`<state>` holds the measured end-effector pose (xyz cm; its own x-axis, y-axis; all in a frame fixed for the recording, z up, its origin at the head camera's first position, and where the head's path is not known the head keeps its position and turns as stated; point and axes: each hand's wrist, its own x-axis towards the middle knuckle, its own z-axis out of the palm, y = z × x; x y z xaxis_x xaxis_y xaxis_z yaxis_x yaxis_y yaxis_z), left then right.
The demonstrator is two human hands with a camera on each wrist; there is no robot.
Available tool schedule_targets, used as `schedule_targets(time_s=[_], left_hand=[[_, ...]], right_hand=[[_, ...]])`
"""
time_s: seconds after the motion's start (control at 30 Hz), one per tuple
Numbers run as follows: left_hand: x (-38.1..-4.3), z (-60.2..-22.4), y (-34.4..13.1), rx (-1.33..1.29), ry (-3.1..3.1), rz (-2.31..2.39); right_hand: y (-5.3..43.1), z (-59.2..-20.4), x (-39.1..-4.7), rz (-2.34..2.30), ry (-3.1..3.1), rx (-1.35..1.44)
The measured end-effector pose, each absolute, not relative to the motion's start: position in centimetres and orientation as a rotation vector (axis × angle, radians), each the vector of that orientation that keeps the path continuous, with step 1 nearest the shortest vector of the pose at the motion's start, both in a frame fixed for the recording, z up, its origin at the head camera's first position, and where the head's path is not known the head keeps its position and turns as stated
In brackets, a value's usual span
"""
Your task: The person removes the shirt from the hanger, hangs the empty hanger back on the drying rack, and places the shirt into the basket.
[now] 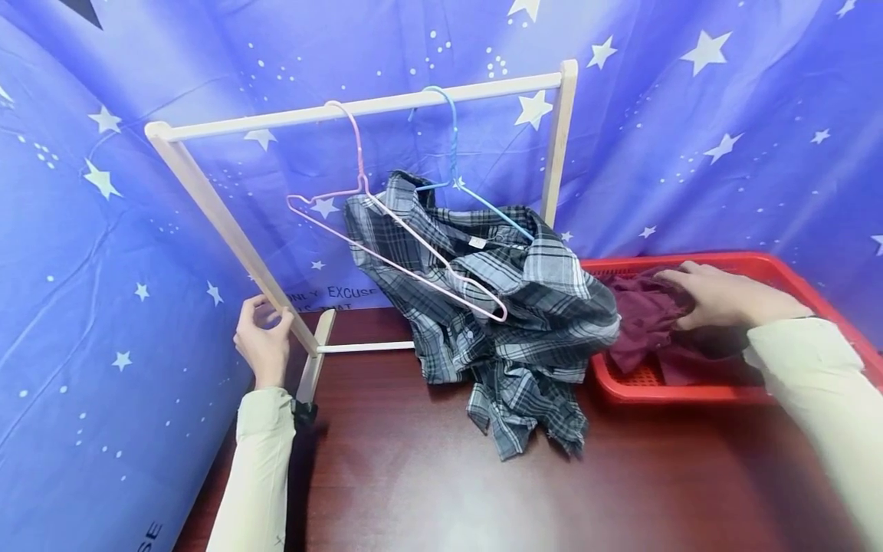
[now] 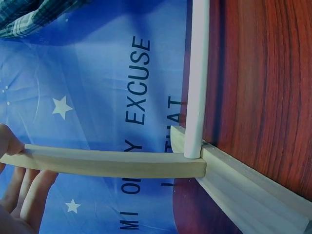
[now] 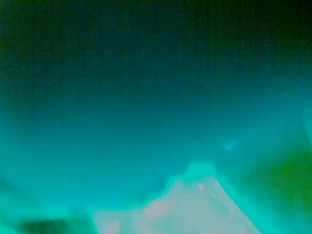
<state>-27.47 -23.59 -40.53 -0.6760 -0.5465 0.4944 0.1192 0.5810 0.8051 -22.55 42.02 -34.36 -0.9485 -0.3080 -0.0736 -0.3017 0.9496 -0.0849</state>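
My left hand (image 1: 265,341) grips the left post (image 1: 228,222) of a wooden clothes rack, thumb on one side and fingers on the other; the left wrist view shows the fingers (image 2: 29,195) against the pale wood. At the right, my right hand (image 1: 713,295) holds a maroon garment (image 1: 641,314) that lies in a red plastic basket (image 1: 690,393). The right wrist view is a dark teal blur. From the rack's top bar (image 1: 276,121) hang a pink hanger (image 1: 414,272) and a blue hanger (image 1: 454,146). A grey plaid shirt (image 1: 552,307) hangs askew from the blue one.
The rack stands on a dark red wood-grain table (image 1: 414,491), with a white lower bar (image 1: 366,347) and a wooden foot (image 1: 313,368). The shirt's lower end reaches the tabletop. A blue curtain with white stars (image 1: 690,153) closes off the back and left.
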Motion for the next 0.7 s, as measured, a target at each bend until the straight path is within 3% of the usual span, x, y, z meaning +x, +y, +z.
schedule_targets(time_s=[0.43, 0.7], left_hand=[[-27.4, -40.5, -23.5, 0.341, -2.051, -1.135], [-27.4, -40.4, -23.6, 0.339, -2.046, -1.131]], right_hand=[[40.8, -31.3, -19.4, -0.323, 3.234, -0.717], [37.9, -30.2, -17.5, -0.408, 3.256, -0.628]])
